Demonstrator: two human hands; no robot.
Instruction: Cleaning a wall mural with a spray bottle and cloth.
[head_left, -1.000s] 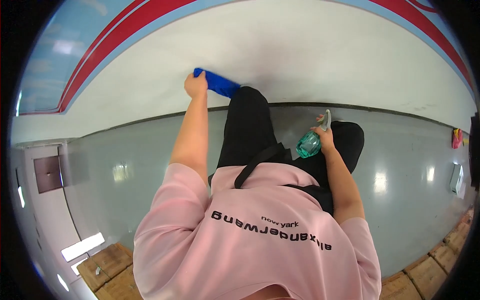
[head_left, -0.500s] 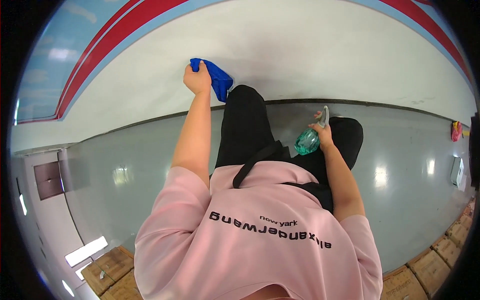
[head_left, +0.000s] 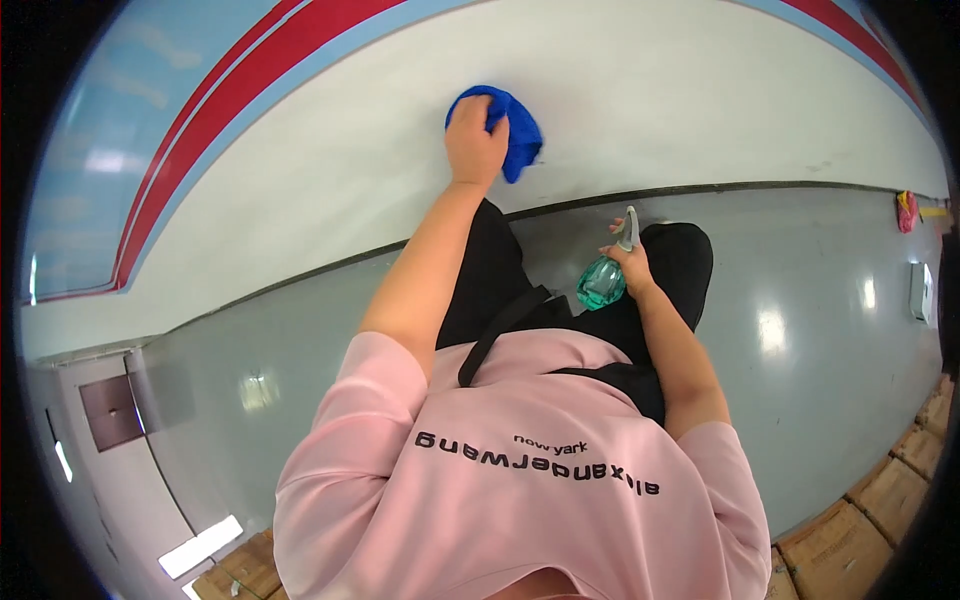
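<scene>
My left hand (head_left: 474, 138) is raised and presses a bunched blue cloth (head_left: 521, 136) flat against the white wall (head_left: 700, 110), fingers closed over it. My right hand (head_left: 637, 270) hangs lower, near my black-trousered legs, gripping a teal spray bottle (head_left: 601, 283) by its neck, with the white nozzle (head_left: 629, 228) pointing up toward the wall. My pink shirt fills the lower middle of the view.
The wall carries a red stripe (head_left: 250, 85) and a pale blue band above it. A dark baseboard (head_left: 780, 185) meets a glossy grey floor (head_left: 820, 330). Brown cardboard boxes (head_left: 880, 500) lie at the lower right, and a small red object (head_left: 906, 210) is at the far right.
My left hand has slid the blue cloth to the right and slightly up along the wall. The right hand with the bottle has stayed nearly still.
</scene>
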